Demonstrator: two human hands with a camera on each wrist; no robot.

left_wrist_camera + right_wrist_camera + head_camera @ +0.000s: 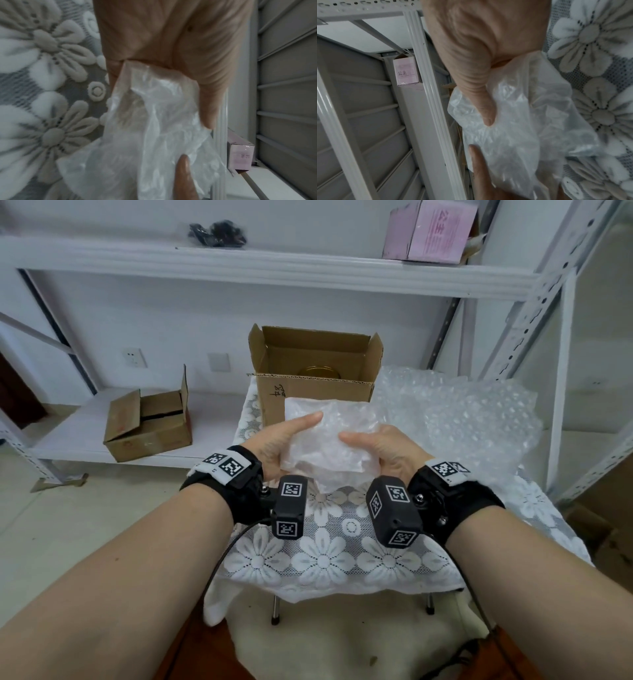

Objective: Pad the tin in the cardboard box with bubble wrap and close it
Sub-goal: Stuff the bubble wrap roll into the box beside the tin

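Desk (pixel 342 570): lace cloth with flowers, right under your arms.
Loose wrap (pixel 472 419): big heap on the desk's right side, beside the box.
Box (pixel 313 378): flaps up, at the desk's far edge.
Wad (pixel 329 446): bubble wrap bundle, held above the desk, near side of the box.
Tin (pixel 320 371): gold lid showing inside the box.
Hands: your left hand (pixel 277 446) and right hand (pixel 383 450) each grip the wad, thumbs on top.

The open corrugated cardboard box (pixel 313 395) is plain brown with black handwriting on its front. A gold round tin lid (pixel 319 371) shines inside. The crumpled bubble wrap piece (pixel 329 440) is clear-white. The lace tablecloth (pixel 329 556) shows white daisies on grey mesh.
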